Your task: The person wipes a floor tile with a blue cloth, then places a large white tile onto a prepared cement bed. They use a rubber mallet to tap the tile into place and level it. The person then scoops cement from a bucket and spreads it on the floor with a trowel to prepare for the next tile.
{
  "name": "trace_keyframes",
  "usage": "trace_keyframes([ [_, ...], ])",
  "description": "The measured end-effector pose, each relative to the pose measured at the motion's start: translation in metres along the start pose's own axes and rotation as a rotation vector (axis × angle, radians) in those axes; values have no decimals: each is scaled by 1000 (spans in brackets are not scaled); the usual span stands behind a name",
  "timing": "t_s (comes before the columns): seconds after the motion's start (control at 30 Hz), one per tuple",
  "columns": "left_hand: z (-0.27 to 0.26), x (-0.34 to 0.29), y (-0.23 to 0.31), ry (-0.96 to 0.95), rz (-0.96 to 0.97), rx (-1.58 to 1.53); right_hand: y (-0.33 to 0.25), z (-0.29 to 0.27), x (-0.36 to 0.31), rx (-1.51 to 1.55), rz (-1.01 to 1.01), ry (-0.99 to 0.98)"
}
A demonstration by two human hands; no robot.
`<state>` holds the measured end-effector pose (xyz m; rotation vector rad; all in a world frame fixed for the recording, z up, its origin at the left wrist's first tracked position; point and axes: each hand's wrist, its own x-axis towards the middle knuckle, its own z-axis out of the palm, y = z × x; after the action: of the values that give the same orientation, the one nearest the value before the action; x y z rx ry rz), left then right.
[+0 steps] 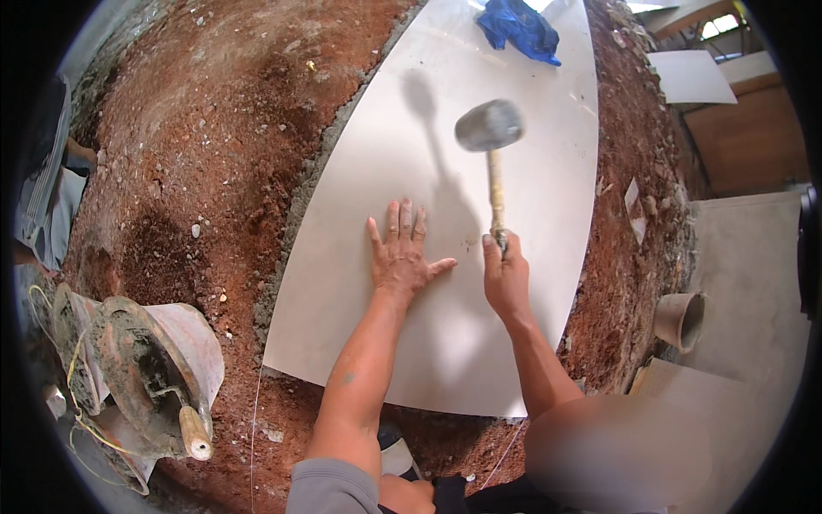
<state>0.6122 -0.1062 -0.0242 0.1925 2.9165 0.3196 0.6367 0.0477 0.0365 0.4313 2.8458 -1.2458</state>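
Note:
A large glossy white tile lies on a bed of grey mortar over reddish soil. My left hand rests flat on it with the fingers spread. To its right, my right hand is wrapped round the wooden handle of a rubber mallet. The mallet's dark grey head is raised above the tile, slightly blurred, and its shadow falls on the tile farther left. A crumpled blue plastic bag sits toward the tile's far end.
At lower left, a mortar-caked bucket holds a trowel with a wooden handle. Another person is partly visible at the left edge. A bucket stands at right, near boards. Thin strings run past the tile's near corners.

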Motion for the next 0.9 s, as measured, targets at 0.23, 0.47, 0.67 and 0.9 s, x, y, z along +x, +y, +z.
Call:
trace_keyframes([
  [0.23, 2, 1, -1, -43, 3, 1, -2, 13, 8, -76, -44, 8],
  [0.47, 5, -1, 0, 7, 3, -36, -3, 14, 16, -162, 54, -87],
  [0.67, 8, 1, -1, 69, 7, -70, -12, 17, 12, -38, 44, -26],
  [0.9, 0, 0, 1, -55, -11, -21, -21, 17, 17, 65, 31, 8],
])
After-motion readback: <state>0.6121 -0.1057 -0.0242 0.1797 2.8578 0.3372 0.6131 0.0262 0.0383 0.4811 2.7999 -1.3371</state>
